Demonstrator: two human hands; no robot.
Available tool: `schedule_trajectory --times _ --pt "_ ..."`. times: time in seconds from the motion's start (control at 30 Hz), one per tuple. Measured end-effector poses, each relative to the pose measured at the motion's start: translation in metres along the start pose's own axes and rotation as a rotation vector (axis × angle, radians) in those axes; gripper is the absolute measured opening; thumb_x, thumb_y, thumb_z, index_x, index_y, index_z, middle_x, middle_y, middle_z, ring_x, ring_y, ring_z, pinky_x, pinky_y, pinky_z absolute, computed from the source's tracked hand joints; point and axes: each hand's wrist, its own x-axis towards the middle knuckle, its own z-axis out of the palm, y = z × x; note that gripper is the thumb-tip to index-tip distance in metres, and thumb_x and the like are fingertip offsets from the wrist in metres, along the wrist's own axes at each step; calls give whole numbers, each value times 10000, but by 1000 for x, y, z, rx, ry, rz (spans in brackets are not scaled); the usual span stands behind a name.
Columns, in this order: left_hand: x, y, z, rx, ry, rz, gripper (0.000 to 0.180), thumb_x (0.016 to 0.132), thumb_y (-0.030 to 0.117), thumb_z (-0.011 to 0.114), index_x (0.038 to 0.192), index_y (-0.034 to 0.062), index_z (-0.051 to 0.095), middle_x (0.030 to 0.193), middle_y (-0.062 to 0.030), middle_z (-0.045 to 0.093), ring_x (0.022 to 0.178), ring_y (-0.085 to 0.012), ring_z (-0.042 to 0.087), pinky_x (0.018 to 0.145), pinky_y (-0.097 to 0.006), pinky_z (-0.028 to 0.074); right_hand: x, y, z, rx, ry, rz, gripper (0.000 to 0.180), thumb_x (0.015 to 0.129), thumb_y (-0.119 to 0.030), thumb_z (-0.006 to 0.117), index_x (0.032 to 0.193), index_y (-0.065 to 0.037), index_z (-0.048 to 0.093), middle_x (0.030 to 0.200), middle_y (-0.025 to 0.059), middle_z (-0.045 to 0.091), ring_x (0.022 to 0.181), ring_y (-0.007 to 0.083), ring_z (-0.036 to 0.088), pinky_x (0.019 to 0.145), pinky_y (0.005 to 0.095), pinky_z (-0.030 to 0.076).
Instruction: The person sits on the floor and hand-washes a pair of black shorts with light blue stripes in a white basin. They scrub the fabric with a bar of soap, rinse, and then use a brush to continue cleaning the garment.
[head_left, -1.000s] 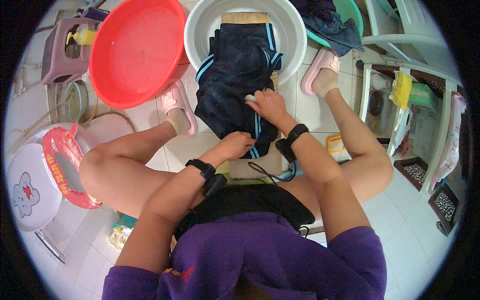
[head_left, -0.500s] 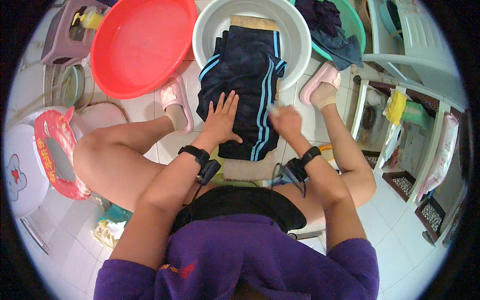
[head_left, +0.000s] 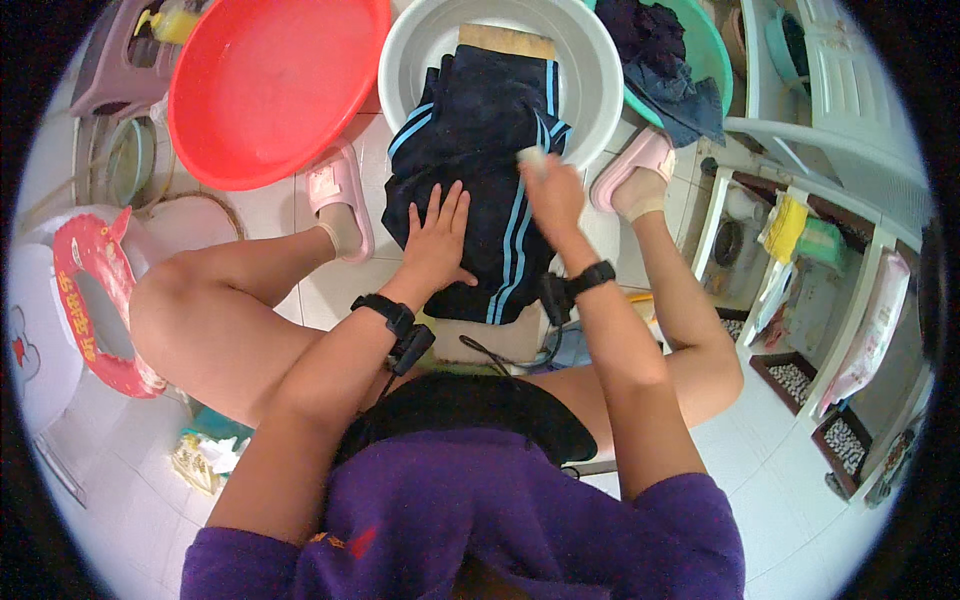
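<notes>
Pale tiled floor (head_left: 740,450) below, our left hand (head_left: 432,248) splayed flat, unclenched, on a dark striped garment (head_left: 480,120) over a board (head_left: 505,41) reaching into a white basin (head_left: 592,60), our right hand (head_left: 553,198) clasping a whitish block (head_left: 532,157), mostly hidden, basin's far rim cut off.

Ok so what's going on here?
A person's left hand lies spread on a dark garment with blue stripes, while the right hand grips a small white object above the stripes. The garment covers most of a board reaching over a white basin. A red basin stands to the left.
</notes>
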Motion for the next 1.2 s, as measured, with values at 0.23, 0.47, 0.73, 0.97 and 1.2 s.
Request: schedule_trajectory --times 0.23,0.47,0.73,0.97,1.2 --pt "-3 -1 -1 -12 28 51 1272 428 409 852 1416 17 152 1494 -125 130 1370 -355 133 1047 -589 216 16 -8 19 -98 33 0 276 796 -330 617 802 -58 571 744 135 617 769 330 592 617 454 475" --pt "-2 2 0 18 -14 16 1234 467 419 840 1418 20 162 1499 -142 105 1378 -349 110 1050 -584 209 -22 -28 17 74 -177 -255 292 802 -352 608 825 -63 572 754 157 608 766 335 588 639 461 485" --pt "-29 2 5 -86 -37 39 997 675 339 756 1414 21 168 1482 -199 98 1353 -364 182 1052 -526 249 29 -14 49 -132 46 -102 344 793 -380 627 789 -42 566 725 157 630 711 330 598 608 430 486" --pt "-23 -9 -4 -170 -3 -253 540 711 319 722 1075 -18 508 971 -231 600 898 -357 609 729 -437 510 -18 -39 3 22 -93 -198 395 782 -451 620 797 -61 554 695 162 622 681 343 617 576 454 494" --pt "-19 -17 -21 -198 -93 -78 346 752 354 675 853 24 644 809 -188 640 791 -358 626 687 -444 504 -35 -28 24 -63 65 57 371 795 -404 628 836 -50 522 704 158 617 668 339 614 598 446 491"
